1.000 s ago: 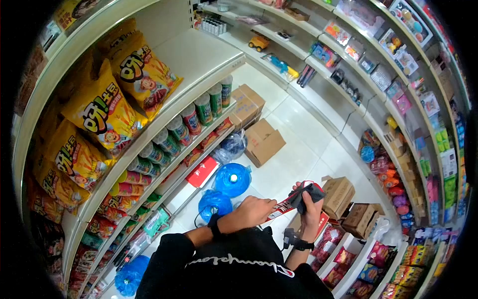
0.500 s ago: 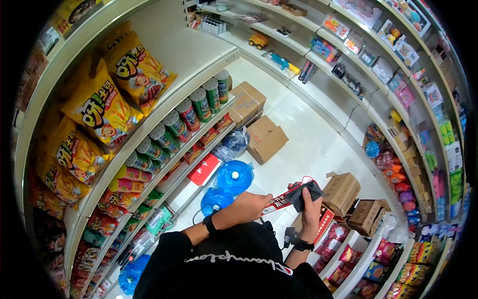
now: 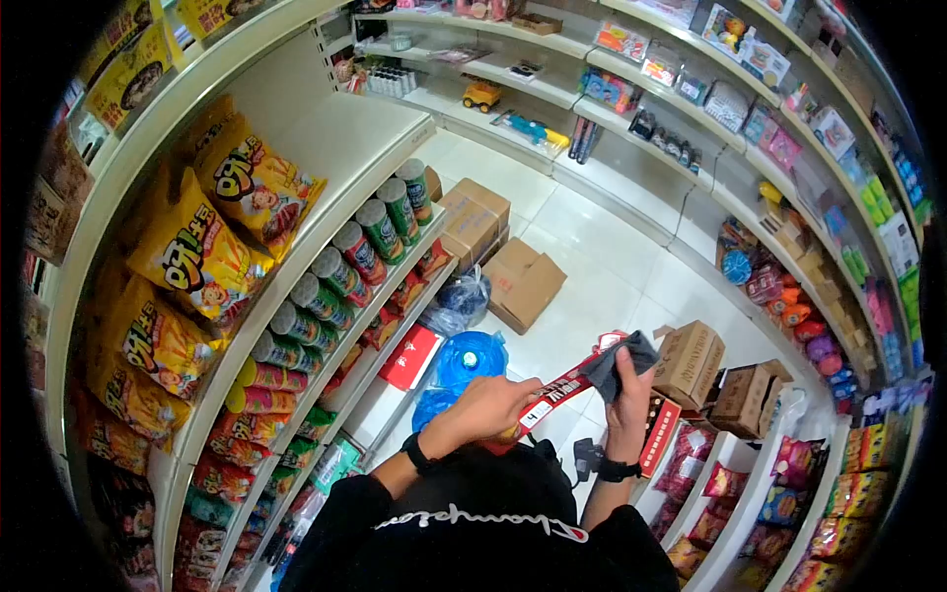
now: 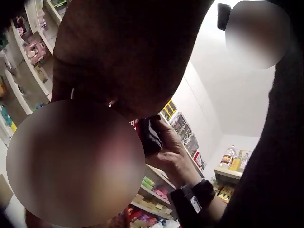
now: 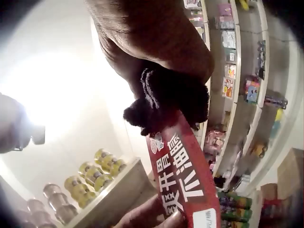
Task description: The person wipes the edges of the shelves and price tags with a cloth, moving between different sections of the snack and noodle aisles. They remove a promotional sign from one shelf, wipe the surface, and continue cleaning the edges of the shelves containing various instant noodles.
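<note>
A long red strip with white characters (image 3: 558,393) (image 5: 178,166) stretches between the two hands. My left hand (image 3: 483,407) (image 4: 126,52) pinches its lower end, near a white label; in the right wrist view the thumb and fingers of that hand (image 5: 149,216) show at the strip's edge. My right hand (image 3: 629,400) (image 5: 156,38) grips a dark grey cloth (image 3: 623,363) (image 4: 152,137) (image 5: 175,97), which lies against the strip's upper end and partly covers it. How the cloth wraps behind the strip is hidden.
Shelves with yellow snack bags (image 3: 197,257) and canisters (image 3: 360,252) stand at the left. Cardboard boxes (image 3: 523,284) (image 3: 689,365) and a blue water bottle (image 3: 472,360) are on the floor. Toy shelves (image 3: 691,158) curve around the right side.
The right hand and cloth have moved slightly up and right, and more of the red strip shows between the hands. The head view has shifted, with the shelf items at the left sitting lower.
</note>
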The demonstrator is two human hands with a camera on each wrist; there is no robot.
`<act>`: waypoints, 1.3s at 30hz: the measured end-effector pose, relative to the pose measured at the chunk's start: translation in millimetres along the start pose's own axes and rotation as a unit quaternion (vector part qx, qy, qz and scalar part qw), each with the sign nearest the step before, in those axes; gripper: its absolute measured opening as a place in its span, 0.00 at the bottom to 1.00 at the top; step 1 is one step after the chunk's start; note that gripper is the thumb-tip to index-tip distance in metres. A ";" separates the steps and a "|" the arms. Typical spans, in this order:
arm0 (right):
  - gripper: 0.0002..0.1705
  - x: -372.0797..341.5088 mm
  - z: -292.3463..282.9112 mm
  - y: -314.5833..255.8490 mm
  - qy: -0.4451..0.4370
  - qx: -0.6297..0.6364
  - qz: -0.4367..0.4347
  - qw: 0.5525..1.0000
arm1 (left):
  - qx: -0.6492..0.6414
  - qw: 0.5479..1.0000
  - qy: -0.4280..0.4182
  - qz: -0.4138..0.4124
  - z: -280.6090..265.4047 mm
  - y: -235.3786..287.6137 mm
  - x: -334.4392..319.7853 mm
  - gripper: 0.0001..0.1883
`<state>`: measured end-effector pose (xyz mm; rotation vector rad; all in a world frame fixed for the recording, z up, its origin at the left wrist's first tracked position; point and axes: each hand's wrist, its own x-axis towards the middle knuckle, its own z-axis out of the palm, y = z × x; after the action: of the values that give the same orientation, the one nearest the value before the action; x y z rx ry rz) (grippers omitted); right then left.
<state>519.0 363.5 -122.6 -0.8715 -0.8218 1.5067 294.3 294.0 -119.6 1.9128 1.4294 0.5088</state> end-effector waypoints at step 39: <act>0.20 22.3 108.6 -10.1 -0.156 0.089 0.037 0.983 | -0.128 0.982 0.114 -0.078 -47.4 0.9 -30.4 0.17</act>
<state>426.9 384.0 -63.5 -0.5443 -0.8713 1.7805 253.7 278.9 -83.6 1.5640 1.5604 0.8156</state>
